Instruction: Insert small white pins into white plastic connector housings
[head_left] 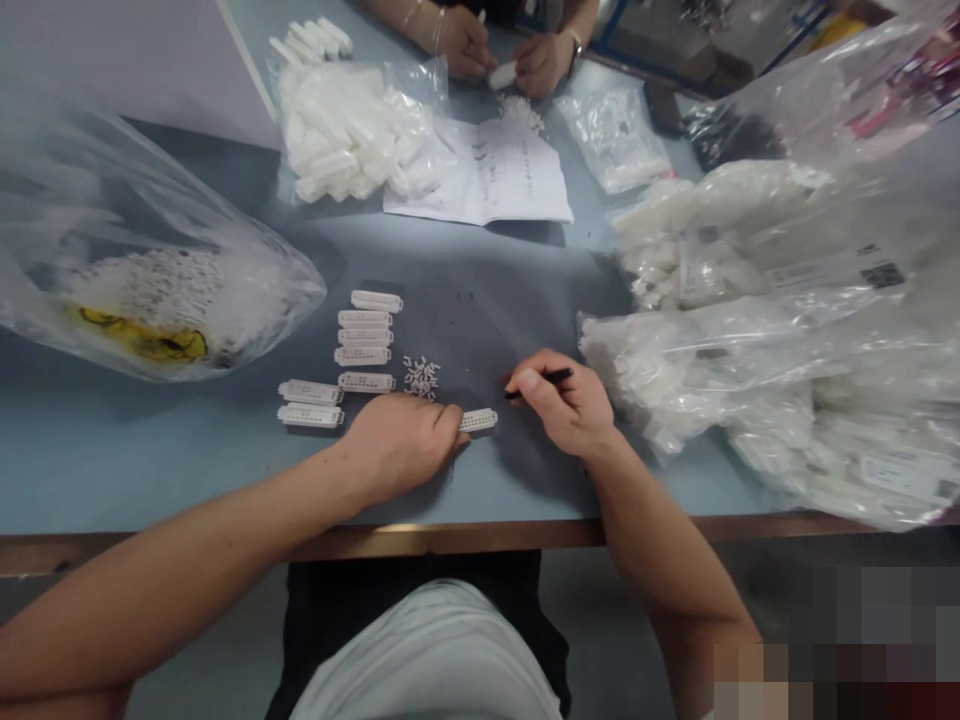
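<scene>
My left hand lies on the dark mat, its fingertips gripping the end of a white plastic connector housing. To the right, my right hand pinches a slim black tool between thumb and fingers, its tip pointing left, a little apart from the housing. Several similar housings lie in rows left of my left hand. Just above that hand sits a small pile of white pins.
Large clear plastic bags of white parts fill the right side, and another bag lies at left. A paper booklet lies farther off. Beyond it, a co-worker's hands hold a white part. The table's near edge runs below my forearms.
</scene>
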